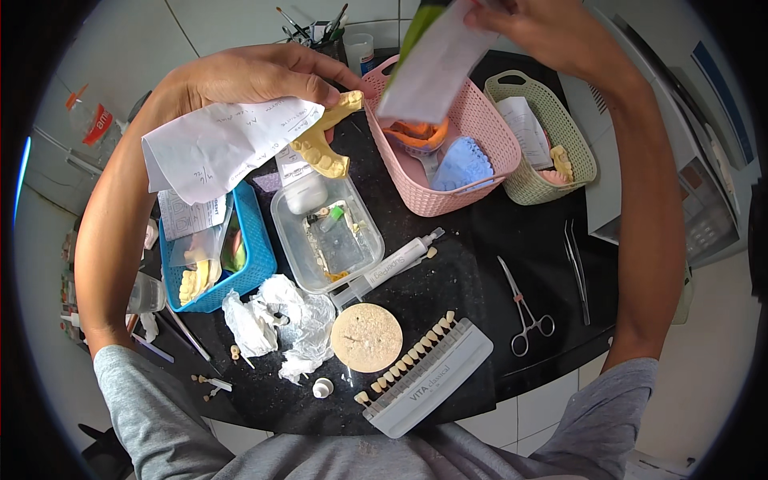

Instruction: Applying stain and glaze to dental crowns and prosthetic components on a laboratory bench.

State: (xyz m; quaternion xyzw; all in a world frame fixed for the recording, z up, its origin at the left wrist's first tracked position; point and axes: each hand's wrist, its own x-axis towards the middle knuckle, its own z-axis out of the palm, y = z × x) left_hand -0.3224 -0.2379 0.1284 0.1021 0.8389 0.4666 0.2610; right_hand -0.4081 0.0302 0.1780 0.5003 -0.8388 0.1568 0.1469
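The yellow dental cast [324,162] is in the left hand [260,76], above the far left part of the black desk [472,288]; this hand is closed in a pinch and has hold also of a written paper slip [224,148], which hangs to the left of the cast. Lower, near the left edge of the desk, stands a blue basket [259,256] with papers and yellow casts inside. To its right, toward the front edge, lies crumpled white tissue [300,320], and behind this is a clear container [342,250] with small pieces in it. A round beige disc [366,338] lies nearer to the front edge, then a tube [398,262] beside the container, and a grey shade guide [432,380] at the front edge. A pink basket [432,196] stands toward the far edge; over it hangs a whitish sheet [440,68], pinched between the fingertips of the right hand [552,32], which is almost closed. Toward the right edge are a scissor-like clamp [518,299], a green basket [552,190] at the far right corner, and tweezers [578,276].
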